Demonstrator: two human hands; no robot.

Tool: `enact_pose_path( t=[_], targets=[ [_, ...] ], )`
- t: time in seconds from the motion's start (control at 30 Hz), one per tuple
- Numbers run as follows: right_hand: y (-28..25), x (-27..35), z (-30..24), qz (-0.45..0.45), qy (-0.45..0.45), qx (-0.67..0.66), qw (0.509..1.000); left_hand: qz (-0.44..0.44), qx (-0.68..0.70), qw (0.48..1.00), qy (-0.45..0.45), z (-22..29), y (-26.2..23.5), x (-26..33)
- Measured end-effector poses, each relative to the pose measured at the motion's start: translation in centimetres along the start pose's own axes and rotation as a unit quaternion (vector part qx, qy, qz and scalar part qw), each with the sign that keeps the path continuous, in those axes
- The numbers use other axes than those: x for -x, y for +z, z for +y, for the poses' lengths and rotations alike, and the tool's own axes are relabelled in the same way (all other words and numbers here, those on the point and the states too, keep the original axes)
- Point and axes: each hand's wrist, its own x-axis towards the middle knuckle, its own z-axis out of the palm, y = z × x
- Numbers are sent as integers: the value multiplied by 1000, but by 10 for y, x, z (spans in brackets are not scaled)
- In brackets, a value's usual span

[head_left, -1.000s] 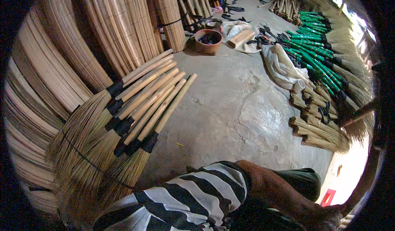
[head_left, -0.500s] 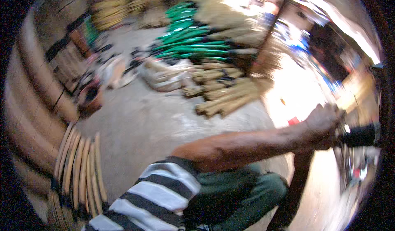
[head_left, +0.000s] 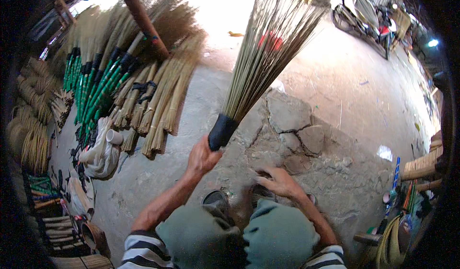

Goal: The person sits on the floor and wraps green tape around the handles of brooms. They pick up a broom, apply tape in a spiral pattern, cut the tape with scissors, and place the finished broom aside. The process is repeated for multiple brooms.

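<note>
stick broom: now raised upright, left hand clenched on its black-bound neck; half a second ago unseen. right hand released, resting on cracked floor.

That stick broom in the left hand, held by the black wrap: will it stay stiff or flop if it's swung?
The broom is likely light: the left hand holds it up alone. Its thin sticks fan wide, so the tips probably flex and whip. The black wrap binds them tight, so the base should stay stiff.

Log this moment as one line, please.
left hand: grips broom by black binding, bristles up | right hand: on cracked floor | broom stacks left
</note>
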Motion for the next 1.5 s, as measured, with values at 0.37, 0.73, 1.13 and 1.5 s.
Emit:
enact_pose_path(
  t=[0.37, 0.73, 1.13, 1.5],
  targets=[
    [54, 38, 126, 149, 187, -242, 940, -10, -76, 990, -121, -137, 81, 118],
    [50, -35, 65, 122, 82, -132, 980, -68, -29, 988, -133, -117, 119, 41],
    [-53, -132, 83, 240, 85, -377, 891, -12, -66, 997, -35, -112, 151, 67],
    [-116, -262, 161, 317, 61, -584, 745, -25, -78, 996, -26, -112, 148, 68]
  ],
)
